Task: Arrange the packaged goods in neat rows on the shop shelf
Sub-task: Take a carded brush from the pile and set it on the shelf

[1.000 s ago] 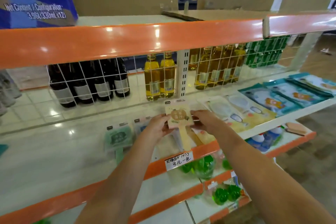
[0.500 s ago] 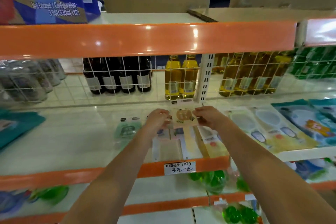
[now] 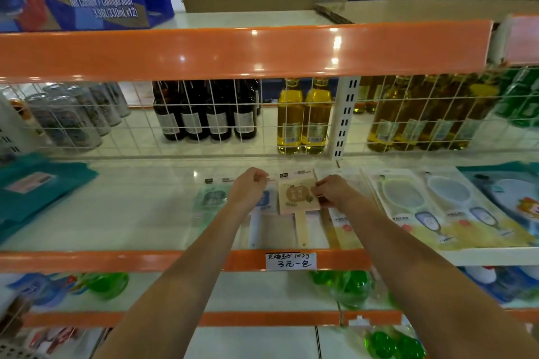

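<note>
The left hand (image 3: 248,187) and right hand (image 3: 332,191) each pinch a side of the beige fan packet (image 3: 298,195), fingers curled onto its wrapper. The packet sits low over the shelf (image 3: 131,213), between the blue fan packet (image 3: 265,198) on its left and another packet to its right. Recommended practice: lower it flat, handle toward the near edge, header level with the green fan packet (image 3: 211,198). The orange shelf lip (image 3: 87,261) bounds the near side; the wire grille (image 3: 204,131) bounds the far side. Open room lies left.
</note>
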`<action>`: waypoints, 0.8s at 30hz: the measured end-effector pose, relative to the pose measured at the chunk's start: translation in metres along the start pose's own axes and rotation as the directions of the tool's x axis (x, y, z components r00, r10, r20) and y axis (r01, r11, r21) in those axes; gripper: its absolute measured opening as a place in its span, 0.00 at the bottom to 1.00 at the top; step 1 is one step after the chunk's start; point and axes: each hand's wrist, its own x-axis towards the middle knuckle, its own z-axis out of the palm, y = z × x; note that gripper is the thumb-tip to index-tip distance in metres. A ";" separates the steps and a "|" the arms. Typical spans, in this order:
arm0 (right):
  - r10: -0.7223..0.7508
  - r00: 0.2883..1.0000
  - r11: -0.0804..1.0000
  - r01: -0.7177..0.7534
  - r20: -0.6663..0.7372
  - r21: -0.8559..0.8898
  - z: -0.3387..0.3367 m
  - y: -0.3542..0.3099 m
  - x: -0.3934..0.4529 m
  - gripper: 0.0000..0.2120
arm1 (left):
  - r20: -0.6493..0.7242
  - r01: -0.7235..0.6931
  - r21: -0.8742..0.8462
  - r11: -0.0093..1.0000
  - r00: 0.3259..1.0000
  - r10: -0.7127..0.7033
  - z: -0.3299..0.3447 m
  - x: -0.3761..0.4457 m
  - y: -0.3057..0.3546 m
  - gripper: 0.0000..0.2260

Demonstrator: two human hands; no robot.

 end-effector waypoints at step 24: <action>-0.148 0.988 0.691 0.076 -0.039 -0.719 0.004 -0.010 -0.011 0.14 | 0.061 -0.080 0.135 0.988 0.995 0.073 0.008 0.004 -0.002 0.10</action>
